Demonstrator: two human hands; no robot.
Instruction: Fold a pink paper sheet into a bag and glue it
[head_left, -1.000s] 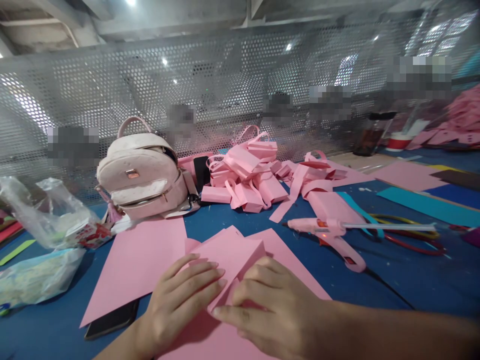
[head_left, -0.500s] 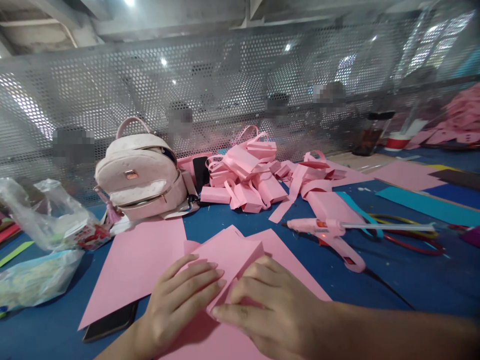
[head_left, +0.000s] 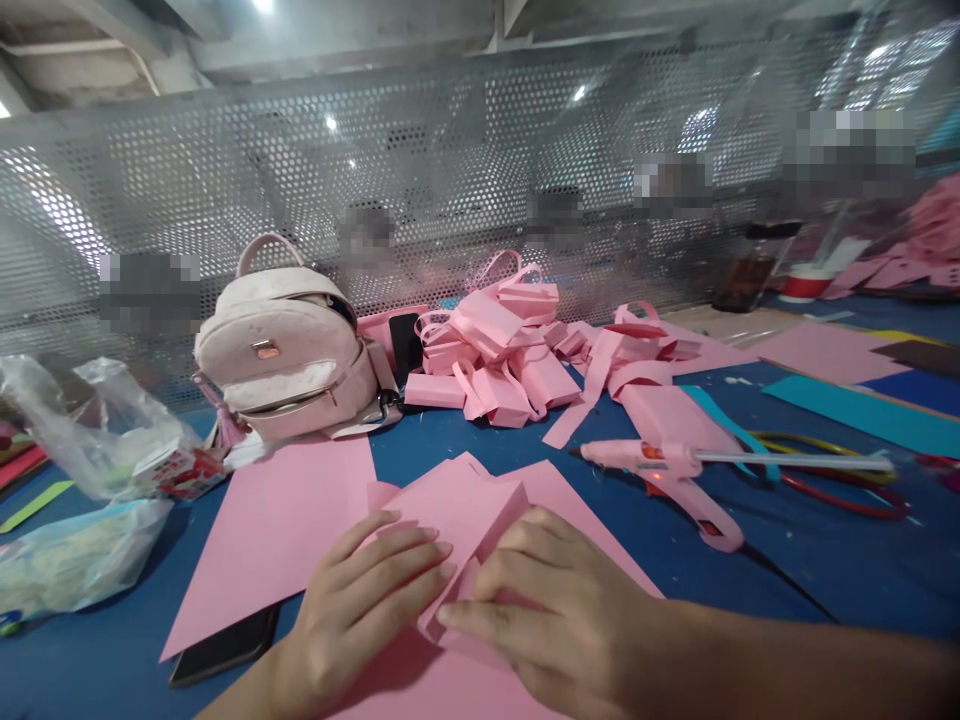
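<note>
A folded piece of pink paper (head_left: 457, 500) lies before me at the lower middle, one edge standing up in a fold. My left hand (head_left: 367, 600) rests flat on its left side, fingers stretched out. Curled at the right side, my right hand (head_left: 555, 610) grips the raised fold, with thumb and fingers pressed on it; part of the fold is hidden under the fingers. Flat pink sheets (head_left: 292, 520) lie beneath and to the left. Right of my hands lies a pink glue gun (head_left: 660, 460) with a clear stick in its back and a small orange light lit.
Behind my hands is a pile of small pink paper bags (head_left: 495, 340). A pale backpack (head_left: 292, 350) stands left of it, with plastic bags (head_left: 82, 550) further left. A phone (head_left: 225, 645) is partly under a sheet. Teal strips (head_left: 862, 410) and red-yellow scissors-like handles (head_left: 840, 490) lie right.
My right hand has shifted slightly along the fold, thumb a little further right and up. The view has moved slightly, and my left hand stays flat on the paper.
</note>
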